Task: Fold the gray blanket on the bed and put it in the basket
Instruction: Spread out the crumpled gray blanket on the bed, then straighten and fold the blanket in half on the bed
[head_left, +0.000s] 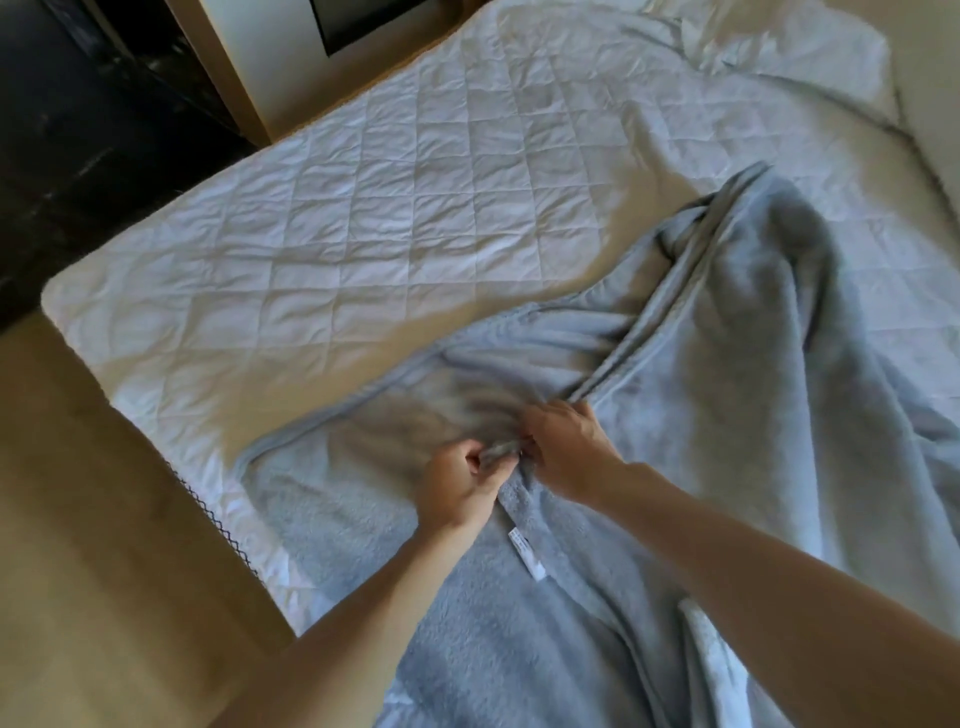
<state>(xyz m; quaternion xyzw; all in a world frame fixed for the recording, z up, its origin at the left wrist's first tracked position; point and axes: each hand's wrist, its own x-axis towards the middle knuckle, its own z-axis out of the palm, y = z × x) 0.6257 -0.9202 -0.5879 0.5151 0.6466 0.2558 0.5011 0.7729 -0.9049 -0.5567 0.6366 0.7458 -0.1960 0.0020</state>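
The gray blanket (701, 415) lies rumpled over the near right part of the bed (363, 218), fluffy and light gray with a hemmed border. A white label (525, 552) hangs from its edge just below my hands. My left hand (457, 486) is pinched on a bunch of the blanket's edge. My right hand (566, 449) grips the hem right beside it, the two hands nearly touching. From the right hand a folded ridge of blanket runs up and away to the right. No basket is in view.
A white quilted mattress cover (311, 260) spreads over the bed's left and far parts. Crumpled white bedding (753, 47) lies at the far right. Tan floor (78, 519) runs along the left, with dark furniture (78, 130) at the upper left.
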